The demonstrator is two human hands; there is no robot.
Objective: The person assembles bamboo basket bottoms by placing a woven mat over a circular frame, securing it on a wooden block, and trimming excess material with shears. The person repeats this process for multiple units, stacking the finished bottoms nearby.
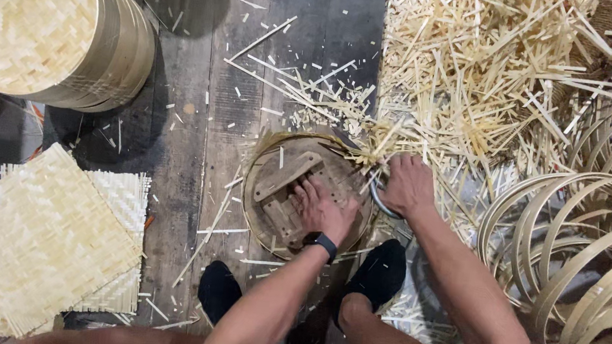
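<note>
left hand [321, 209] presses flat on the wooden block [285, 192] inside the thin, springy bamboo hoop [257, 171]; right hand [408, 185] grips what looks like a metal blade [378, 201] at its rim

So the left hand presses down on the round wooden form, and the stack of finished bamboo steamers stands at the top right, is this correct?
Not quite. In the head view the left hand does press on the round wooden form, but the stack of bamboo steamers stands at the top left, not the top right.

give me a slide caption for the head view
Left hand presses a round wooden form inside a bamboo ring while right hand grips a metal tool amid bamboo offcuts.
</note>
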